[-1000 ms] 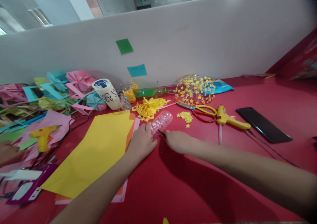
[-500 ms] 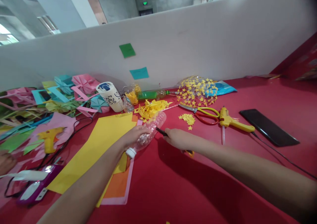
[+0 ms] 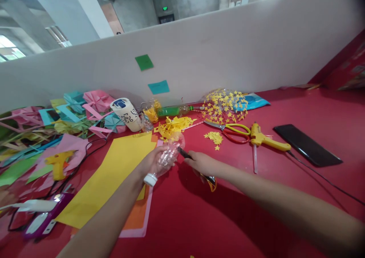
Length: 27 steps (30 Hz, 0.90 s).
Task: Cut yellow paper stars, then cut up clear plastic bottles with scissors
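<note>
Table: red (image 3: 199, 220); both your forearms reach out over it.
Paper: a yellow sheet (image 3: 114, 174) lies flat, just left of your left wrist.
Left hand: yours (image 3: 151, 161) is wrapped around a clear bottle (image 3: 169, 154), which is tilted above the paper's edge with its white cap (image 3: 150, 179) nearest you.
Right hand: yours (image 3: 201, 163) is clenched on a dark tool (image 3: 184, 153), its tip against the bottle.
Beyond: yellow scraps (image 3: 172, 125), scissors (image 3: 234, 129), a glue gun (image 3: 266, 140), and a phone (image 3: 308, 145) farther right.
Back: a cup (image 3: 127, 113) stands near the white wall (image 3: 228, 52).
</note>
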Each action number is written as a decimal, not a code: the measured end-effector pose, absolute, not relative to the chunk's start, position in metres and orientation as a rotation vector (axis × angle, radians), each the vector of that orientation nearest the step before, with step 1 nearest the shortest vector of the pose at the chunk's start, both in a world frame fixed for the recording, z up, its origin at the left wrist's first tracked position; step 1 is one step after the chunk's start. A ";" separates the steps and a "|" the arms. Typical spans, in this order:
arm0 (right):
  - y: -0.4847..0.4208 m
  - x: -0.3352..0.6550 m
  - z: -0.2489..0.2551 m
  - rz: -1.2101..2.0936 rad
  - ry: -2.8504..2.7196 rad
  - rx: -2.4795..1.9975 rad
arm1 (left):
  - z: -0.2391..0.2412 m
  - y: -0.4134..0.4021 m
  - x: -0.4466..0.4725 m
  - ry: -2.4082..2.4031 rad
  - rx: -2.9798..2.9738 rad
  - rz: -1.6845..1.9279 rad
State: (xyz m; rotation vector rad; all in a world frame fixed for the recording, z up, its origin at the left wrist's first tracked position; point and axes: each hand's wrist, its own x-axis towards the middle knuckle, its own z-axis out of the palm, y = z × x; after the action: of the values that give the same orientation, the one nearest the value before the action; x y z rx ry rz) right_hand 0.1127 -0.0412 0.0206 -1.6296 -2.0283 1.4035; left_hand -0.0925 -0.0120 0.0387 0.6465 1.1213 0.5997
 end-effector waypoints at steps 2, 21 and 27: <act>-0.043 0.112 0.020 1.492 -1.941 -1.591 | 0.036 -0.011 -0.099 1.055 0.641 0.612; -0.070 0.160 0.014 0.720 -2.319 -1.662 | 0.051 -0.004 -0.131 0.659 0.613 0.865; -0.058 0.136 0.007 0.461 -2.403 -1.808 | 0.050 0.003 -0.122 0.524 0.552 0.880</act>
State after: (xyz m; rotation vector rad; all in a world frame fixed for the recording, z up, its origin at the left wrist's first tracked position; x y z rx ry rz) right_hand 0.1363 -0.0577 0.0069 -1.8080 -2.4034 0.4609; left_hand -0.1221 0.0033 0.0497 0.5522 0.5245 0.8802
